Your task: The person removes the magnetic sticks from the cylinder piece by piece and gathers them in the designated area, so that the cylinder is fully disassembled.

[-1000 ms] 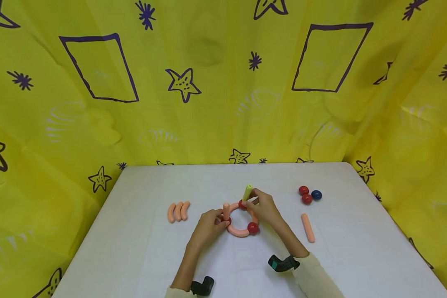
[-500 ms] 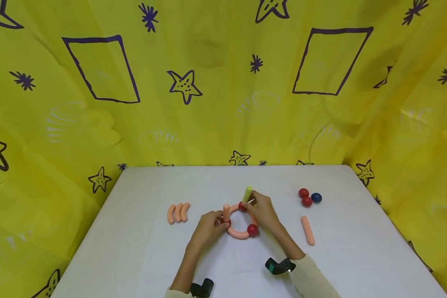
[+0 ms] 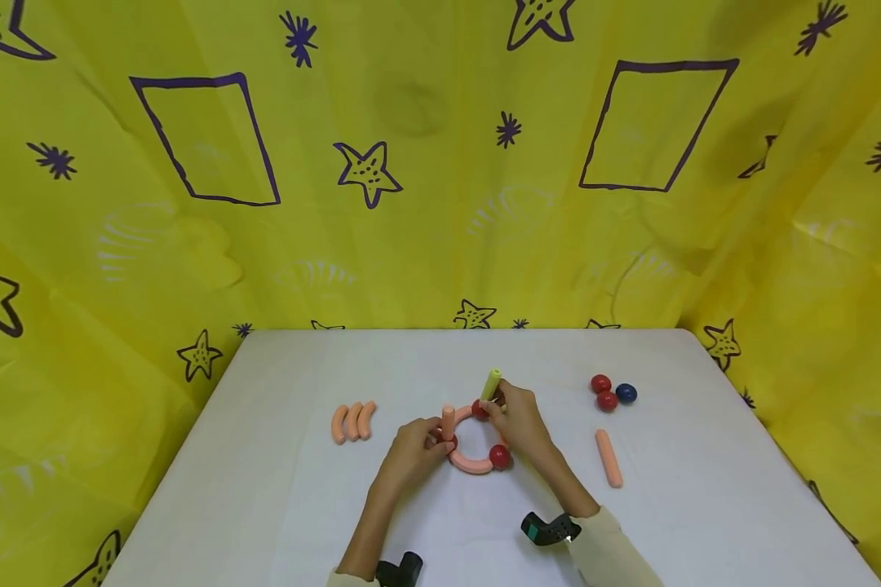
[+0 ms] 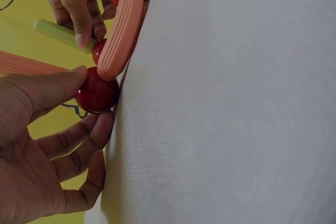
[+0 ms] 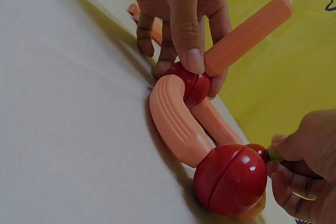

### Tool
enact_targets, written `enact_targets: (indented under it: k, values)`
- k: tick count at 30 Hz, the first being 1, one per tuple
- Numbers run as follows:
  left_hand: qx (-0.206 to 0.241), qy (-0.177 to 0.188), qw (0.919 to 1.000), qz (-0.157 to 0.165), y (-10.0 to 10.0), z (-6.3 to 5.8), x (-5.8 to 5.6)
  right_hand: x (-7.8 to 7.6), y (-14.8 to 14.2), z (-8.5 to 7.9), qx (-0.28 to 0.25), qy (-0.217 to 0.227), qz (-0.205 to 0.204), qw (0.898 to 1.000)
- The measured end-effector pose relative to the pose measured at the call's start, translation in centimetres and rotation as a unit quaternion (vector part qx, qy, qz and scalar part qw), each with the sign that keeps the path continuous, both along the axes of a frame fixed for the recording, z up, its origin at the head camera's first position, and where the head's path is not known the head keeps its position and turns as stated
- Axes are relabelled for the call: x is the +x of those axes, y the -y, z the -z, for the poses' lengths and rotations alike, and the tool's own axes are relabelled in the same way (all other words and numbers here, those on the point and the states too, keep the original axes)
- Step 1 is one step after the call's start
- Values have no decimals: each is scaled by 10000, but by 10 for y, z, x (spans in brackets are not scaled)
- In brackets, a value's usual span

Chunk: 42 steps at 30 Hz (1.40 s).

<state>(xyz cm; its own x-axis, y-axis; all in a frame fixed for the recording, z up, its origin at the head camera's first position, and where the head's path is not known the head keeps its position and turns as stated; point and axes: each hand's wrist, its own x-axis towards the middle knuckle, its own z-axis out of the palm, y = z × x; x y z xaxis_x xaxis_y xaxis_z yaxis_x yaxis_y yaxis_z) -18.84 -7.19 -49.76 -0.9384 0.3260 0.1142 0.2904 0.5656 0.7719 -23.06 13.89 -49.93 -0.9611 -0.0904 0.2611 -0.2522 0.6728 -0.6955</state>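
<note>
Two hands pinching ring, far table edge well beyond

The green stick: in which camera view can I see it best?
The left wrist view: there the green stick looks largest, with most of its length visible. The head view shows it small, at the right hand; the right wrist view, only a short piece.

The red balls present a smooth, glossy, plastic-like surface. The curved orange rods appear matt, plastic and grooved lengthwise. The table has a matt, cloth-like surface. The yellow sheeting is creased.
</note>
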Motion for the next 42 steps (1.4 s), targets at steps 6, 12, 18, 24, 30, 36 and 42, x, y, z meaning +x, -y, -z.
enact_targets:
  k: [6, 12, 18, 24, 30, 36, 42]
  values:
    - [-64, 32, 10000, 9, -4, 1, -1, 2, -3, -1, -3, -37, 101, 9999]
    - [-70, 26, 10000, -14, -5, 2, -2, 2, -3, -1, -399, -139, 351, 9985]
    - [-92, 20, 9999, -40, -2, 1, 0, 1, -4, 1, -702, -313, 462, 9960]
    - [-60, 37, 10000, -51, 0, -1, 0, 3, -8, 0, -1228, -293, 327, 9915]
    - [-48, 149, 9999, -67, 0, 0, 2, 5, -17, -3, -1901, 131, 486, 9805]
    - [-81, 55, 9999, -84, -2, 1, 1, 11, -34, -14, -2122, 441, 704, 9737]
    - [-74, 75, 9999, -99, -2, 1, 0, 20, -61, -29, -1907, 975, 971, 9720]
